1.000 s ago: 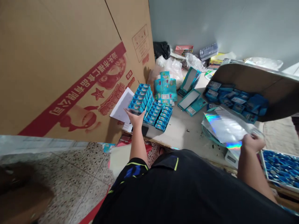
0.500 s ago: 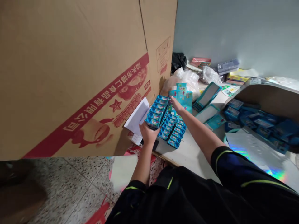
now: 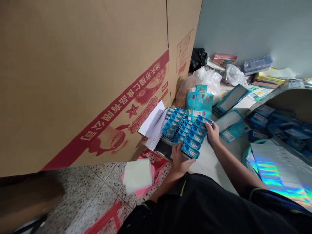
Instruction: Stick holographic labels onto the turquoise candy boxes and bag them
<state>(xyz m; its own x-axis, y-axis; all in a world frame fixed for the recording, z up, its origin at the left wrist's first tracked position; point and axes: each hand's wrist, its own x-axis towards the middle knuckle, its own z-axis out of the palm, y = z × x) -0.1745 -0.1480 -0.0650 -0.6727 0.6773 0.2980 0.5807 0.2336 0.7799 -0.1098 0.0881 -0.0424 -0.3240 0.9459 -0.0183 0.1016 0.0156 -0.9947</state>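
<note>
Left-hand grip (image 3: 179, 158) is closed on the near end of a row of small teal boxes (image 3: 193, 138) with round blue windows, fingers wrapped around the lowest box. Right-hand grip (image 3: 212, 134) is pressed against the far end of the row, fingers curled over it. The row spans the gap between the two and sits beside further rows of like boxes (image 3: 174, 122). Flat teal printed cartons (image 3: 198, 104) lie behind; their brand lettering cannot be read. A brown corrugated carton (image 3: 85, 65) fills the upper left, its red print ending 食品有限公司 beside a star. The pale counter (image 3: 207, 165) meets a holographic sheet (image 3: 280, 172) at lower right. Speckled terrazzo floor (image 3: 80, 195) lies at lower left.
</note>
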